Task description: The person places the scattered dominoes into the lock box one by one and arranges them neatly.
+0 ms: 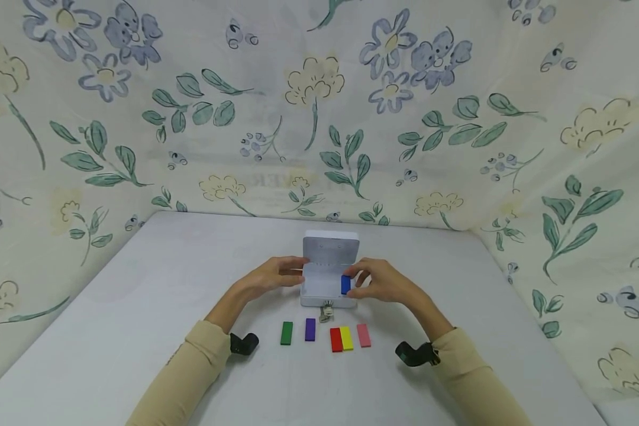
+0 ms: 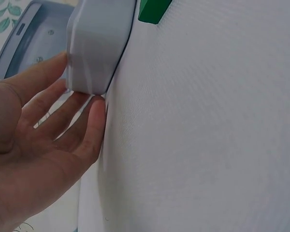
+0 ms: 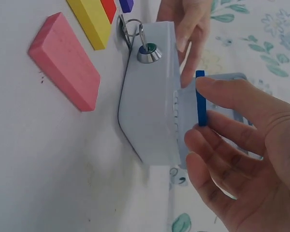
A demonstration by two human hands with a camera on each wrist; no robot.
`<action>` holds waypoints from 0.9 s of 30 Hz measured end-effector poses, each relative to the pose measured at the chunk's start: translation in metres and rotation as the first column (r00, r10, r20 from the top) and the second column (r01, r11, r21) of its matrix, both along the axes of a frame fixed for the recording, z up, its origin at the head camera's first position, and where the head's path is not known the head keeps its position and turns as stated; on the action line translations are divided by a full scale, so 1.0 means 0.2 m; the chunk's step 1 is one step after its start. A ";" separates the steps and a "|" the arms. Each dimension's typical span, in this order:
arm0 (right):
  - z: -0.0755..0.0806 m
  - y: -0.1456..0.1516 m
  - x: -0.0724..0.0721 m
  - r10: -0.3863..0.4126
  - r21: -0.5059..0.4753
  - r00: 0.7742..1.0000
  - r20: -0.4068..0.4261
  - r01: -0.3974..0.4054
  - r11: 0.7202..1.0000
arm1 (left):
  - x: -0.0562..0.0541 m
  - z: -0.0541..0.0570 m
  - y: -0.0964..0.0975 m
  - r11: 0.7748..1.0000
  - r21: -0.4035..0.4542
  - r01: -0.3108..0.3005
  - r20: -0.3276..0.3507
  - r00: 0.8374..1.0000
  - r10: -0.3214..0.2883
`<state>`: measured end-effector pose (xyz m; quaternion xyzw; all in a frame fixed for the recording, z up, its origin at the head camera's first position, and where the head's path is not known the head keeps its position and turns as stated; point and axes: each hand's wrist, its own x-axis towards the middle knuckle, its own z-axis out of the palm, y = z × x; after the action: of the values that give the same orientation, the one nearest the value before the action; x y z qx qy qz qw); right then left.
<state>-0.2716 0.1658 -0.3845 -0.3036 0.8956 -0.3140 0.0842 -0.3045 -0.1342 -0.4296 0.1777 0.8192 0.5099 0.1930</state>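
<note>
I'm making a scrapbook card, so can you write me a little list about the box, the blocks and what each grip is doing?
Box: pale, on the table
Lid: open
Keys: at the front lock
Left grip: touches the box's left side
Right grip: pinches the blue block over the open box
Blocks on table, left to right: green block, purple block, red block, yellow block, pink block

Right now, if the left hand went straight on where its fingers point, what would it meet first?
The left hand would first meet the side of the white lockbox; its fingertips seem against it, though exact contact is unclear.
</note>
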 end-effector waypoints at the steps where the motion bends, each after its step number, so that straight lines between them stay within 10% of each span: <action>1: 0.00 -0.01 -0.01 0.004 0.000 1.000 0.001 -0.004 1.000 | 0.00 0.00 0.00 1.000 -0.001 -0.002 -0.001 1.000 0.002; 27: -0.03 -0.11 -0.08 -0.012 0.016 1.000 0.019 0.012 1.000 | 0.00 0.00 0.00 1.000 -0.005 0.006 0.008 1.000 -0.006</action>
<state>-0.2867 0.1445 -0.3904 -0.2945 0.8991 -0.3102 0.0933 -0.3054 -0.1352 -0.4299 0.1777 0.8192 0.5080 0.1982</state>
